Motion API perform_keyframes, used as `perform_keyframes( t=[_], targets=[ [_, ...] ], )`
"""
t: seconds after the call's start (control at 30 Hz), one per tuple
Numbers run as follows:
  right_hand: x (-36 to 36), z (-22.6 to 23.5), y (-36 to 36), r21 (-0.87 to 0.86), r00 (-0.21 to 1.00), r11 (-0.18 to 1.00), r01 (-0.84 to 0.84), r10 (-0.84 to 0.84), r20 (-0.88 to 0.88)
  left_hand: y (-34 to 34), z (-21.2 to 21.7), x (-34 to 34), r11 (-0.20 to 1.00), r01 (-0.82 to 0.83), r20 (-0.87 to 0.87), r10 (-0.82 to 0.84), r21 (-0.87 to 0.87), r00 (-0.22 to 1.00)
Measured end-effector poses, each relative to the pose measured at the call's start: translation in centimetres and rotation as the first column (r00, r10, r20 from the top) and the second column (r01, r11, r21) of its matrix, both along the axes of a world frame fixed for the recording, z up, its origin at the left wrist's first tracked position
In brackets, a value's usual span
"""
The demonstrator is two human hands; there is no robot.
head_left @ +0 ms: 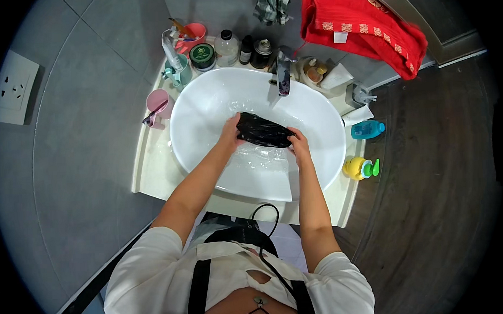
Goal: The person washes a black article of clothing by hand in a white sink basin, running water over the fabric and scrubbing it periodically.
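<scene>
A wet black cloth (263, 130) is stretched between my two hands over the white oval basin (205, 103), which holds shallow water. My left hand (230, 131) grips the cloth's left end. My right hand (298, 141) grips its right end. The chrome tap (283, 71) stands at the basin's far rim, just beyond the cloth.
Jars, bottles and a teal cup (177, 71) line the back of the counter. A pink cup (157, 104) sits at the left, a blue bottle (367, 129) and a yellow toy-shaped bottle (360, 168) at the right. A red towel (363, 26) hangs above. A wall socket (12, 88) is far left.
</scene>
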State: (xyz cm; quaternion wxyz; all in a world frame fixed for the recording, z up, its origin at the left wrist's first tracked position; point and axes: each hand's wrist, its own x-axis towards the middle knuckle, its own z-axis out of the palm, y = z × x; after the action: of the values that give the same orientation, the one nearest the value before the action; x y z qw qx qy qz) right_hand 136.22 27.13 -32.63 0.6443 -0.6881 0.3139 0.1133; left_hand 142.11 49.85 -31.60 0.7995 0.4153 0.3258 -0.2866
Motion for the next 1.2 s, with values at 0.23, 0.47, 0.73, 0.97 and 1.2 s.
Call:
perform_keyframes(
  t=[0.23,0.47,0.73,0.97,1.2],
  targets=[
    [-1.3,-4.3,4.9,-0.737,0.953,0.669,-0.097,0.275,0.124,-0.2,-1.6,-1.1,0.95,-0.175,0.216,0.121,0.257,0.969],
    [-0.6,-5.2,5.2,-0.622,0.993,0.774,0.118,-0.072,0.098,1.1,-6.8,-0.9,0.991,-0.095,0.281,0.065,0.095,0.957],
    [-1.7,-4.6,5.9,-0.616,0.989,0.787,-0.032,0.115,0.096,-1.7,-5.0,-2.6,0.968,-0.101,0.16,0.14,-0.231,0.977],
    [-3.2,8.1,11.9,-0.427,0.761,0.881,-0.201,0.416,0.499,-1.7,-2.5,-2.1,0.83,0.141,0.103,-0.101,-0.539,0.99],
    [-2.6,7.9,14.2,-0.635,0.793,0.772,-0.031,0.406,0.454,-2.8,-1.1,-2.3,0.937,-0.068,0.153,0.127,-0.342,0.98]
  ],
)
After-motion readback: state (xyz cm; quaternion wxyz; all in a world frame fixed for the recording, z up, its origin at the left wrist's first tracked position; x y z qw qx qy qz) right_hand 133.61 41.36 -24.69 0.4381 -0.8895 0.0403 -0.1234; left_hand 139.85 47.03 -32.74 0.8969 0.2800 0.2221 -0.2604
